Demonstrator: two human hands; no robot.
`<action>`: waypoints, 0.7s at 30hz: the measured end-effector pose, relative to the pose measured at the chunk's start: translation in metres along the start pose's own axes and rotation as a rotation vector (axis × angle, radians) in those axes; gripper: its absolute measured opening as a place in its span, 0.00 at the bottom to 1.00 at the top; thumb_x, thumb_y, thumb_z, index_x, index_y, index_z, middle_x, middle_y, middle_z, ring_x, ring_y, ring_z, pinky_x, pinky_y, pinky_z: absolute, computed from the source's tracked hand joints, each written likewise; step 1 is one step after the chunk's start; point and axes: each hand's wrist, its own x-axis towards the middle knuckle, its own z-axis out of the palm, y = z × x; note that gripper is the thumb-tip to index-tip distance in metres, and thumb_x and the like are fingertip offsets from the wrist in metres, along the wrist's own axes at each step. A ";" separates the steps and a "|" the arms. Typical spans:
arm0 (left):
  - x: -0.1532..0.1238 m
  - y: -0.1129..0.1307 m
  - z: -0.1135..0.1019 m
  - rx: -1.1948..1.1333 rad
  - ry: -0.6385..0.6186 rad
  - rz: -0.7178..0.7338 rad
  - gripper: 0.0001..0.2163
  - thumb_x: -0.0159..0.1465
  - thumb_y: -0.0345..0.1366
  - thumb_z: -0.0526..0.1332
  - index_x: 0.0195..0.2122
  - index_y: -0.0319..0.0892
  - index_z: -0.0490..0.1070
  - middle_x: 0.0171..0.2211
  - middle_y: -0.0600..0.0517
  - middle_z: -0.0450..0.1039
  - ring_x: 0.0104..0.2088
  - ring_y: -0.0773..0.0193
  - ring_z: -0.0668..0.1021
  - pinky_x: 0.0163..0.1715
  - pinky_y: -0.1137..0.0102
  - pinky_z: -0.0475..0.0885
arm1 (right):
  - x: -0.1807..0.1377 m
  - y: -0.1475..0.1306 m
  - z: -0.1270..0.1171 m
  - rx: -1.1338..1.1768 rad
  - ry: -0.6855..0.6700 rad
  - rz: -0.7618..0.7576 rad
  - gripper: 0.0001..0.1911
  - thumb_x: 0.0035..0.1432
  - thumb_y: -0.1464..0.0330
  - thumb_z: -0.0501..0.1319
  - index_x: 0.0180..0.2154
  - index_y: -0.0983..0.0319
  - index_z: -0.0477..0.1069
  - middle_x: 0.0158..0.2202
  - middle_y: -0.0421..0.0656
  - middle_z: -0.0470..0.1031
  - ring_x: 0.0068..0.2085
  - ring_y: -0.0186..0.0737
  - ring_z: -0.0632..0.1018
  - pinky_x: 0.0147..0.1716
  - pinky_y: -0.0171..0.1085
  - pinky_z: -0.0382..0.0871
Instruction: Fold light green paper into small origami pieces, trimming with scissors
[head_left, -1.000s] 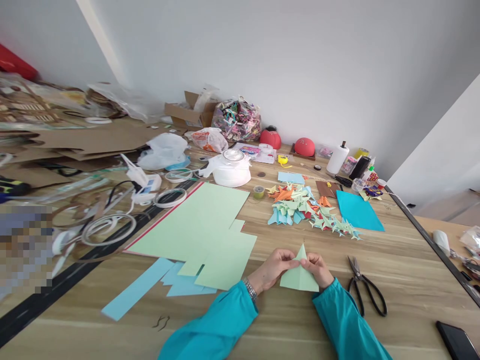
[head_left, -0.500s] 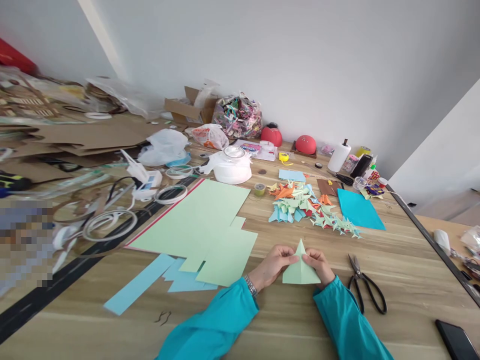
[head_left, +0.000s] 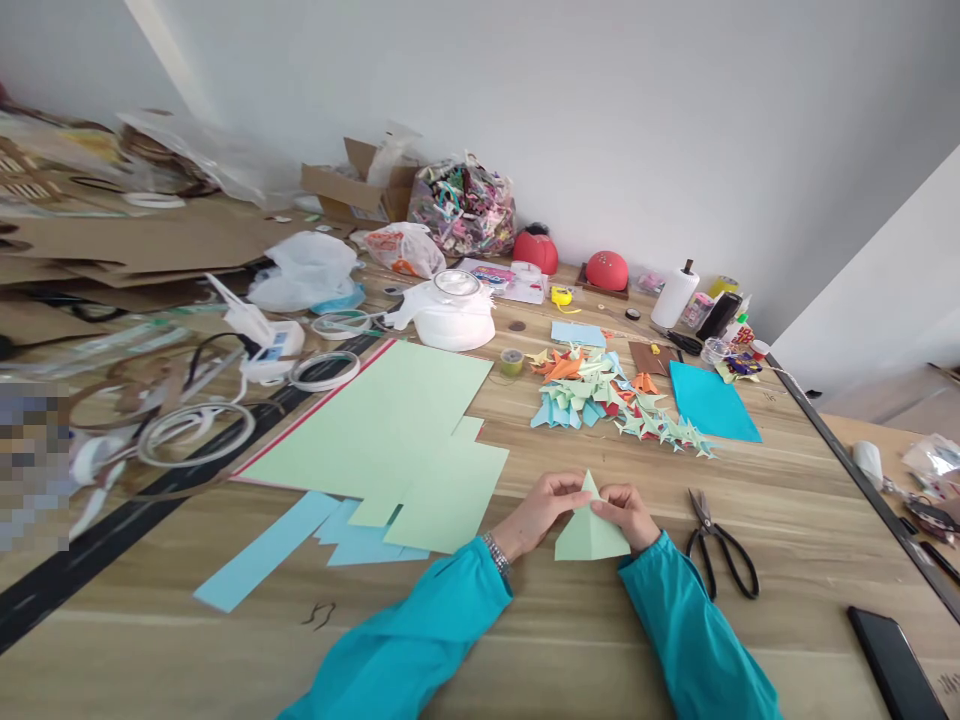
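Observation:
A pale green sheet of paper [head_left: 589, 535], folded to a point at its far end, is held between both hands above the table. My left hand [head_left: 544, 510] pinches its left edge near the tip, thumb on top. From the other side, my right hand [head_left: 628, 513] grips the right edge the same way. Black-handled scissors [head_left: 709, 545] lie to the right of my right hand, blades pointing away. Left of my left hand are pale green sheets [head_left: 390, 430], partly covering blue paper pieces [head_left: 266, 550].
Beyond my hands lies a heap of folded paper shapes [head_left: 592, 385] beside a bright blue sheet [head_left: 712, 400]. A phone [head_left: 896, 660] rests at the near right. Coiled cables [head_left: 199, 435], cardboard [head_left: 150, 250] and plastic bags [head_left: 304, 270] crowd the left. A wall stands behind.
The view has shifted slightly. Both hands keep their pinch on the green paper, whose creased face has turned a little, with the left fingers now closer to its tip.

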 end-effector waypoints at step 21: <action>0.007 0.003 0.002 -0.103 0.203 0.147 0.11 0.48 0.36 0.69 0.28 0.37 0.70 0.27 0.52 0.73 0.30 0.66 0.75 0.32 0.72 0.69 | 0.006 0.011 0.008 -0.066 0.287 -0.289 0.19 0.39 0.63 0.71 0.35 0.62 0.75 0.32 0.44 0.79 0.33 0.43 0.77 0.35 0.41 0.71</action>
